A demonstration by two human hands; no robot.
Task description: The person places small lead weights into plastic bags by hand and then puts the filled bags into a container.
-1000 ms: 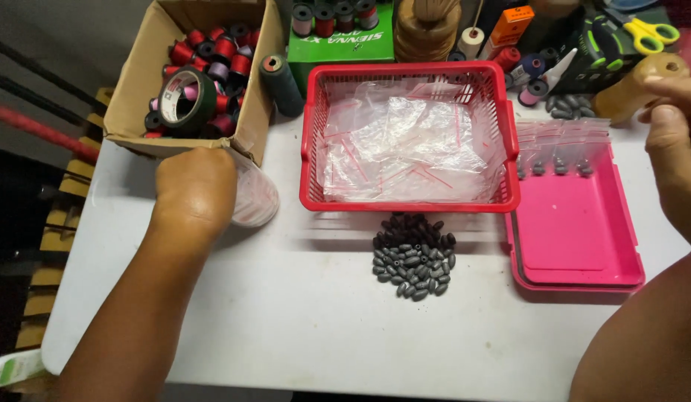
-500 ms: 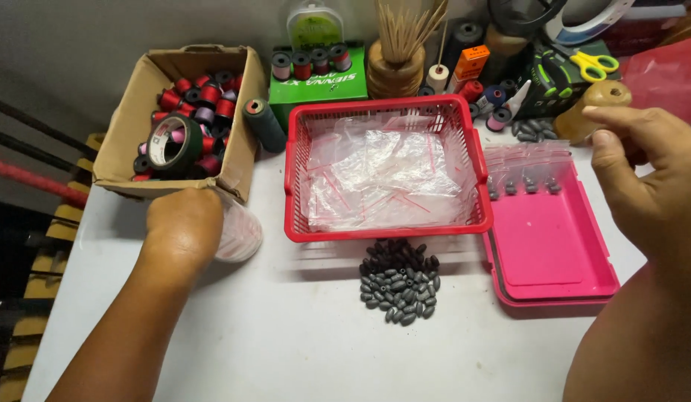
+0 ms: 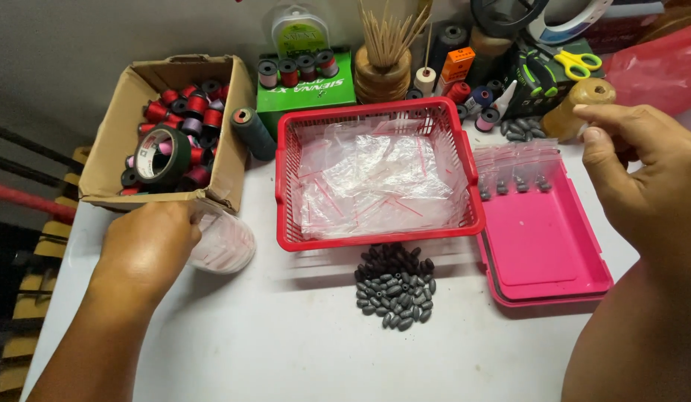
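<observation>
Gripping: my left hand (image 3: 148,249) is curled over a clear plastic container (image 3: 223,240) lying just below the cardboard box, fingers wrapped round its near end so that it cannot roll on the table.
Left fingers: clenched on the container; the tips are hidden under my knuckles.
Right hand (image 3: 643,179): raised over the far right of the table, thumb and forefinger pinched together. I cannot tell whether anything is between them, it is too small to make out.
Right fingers: drawn in, not spread, held above the pink case rather than resting on it.
Pink case (image 3: 543,249): open and flat under my right hand, with a row of small filled clear bags (image 3: 517,179) along its far edge, probably laid there to keep finished ones apart.
Grey weights (image 3: 394,286): a loose heap of small oval pieces on the white table (image 3: 286,350), between my two hands and just in front of the basket, within reach of either.
Red basket (image 3: 379,175): in the middle, holding a pile of empty clear zip bags with red strips.
Cardboard box (image 3: 129,138): far left, full of thread spools and a roll of tape.
Further back: a green box of spools (image 3: 304,85), a wooden holder of sticks (image 3: 383,71), yellow-handled scissors (image 3: 576,63).
</observation>
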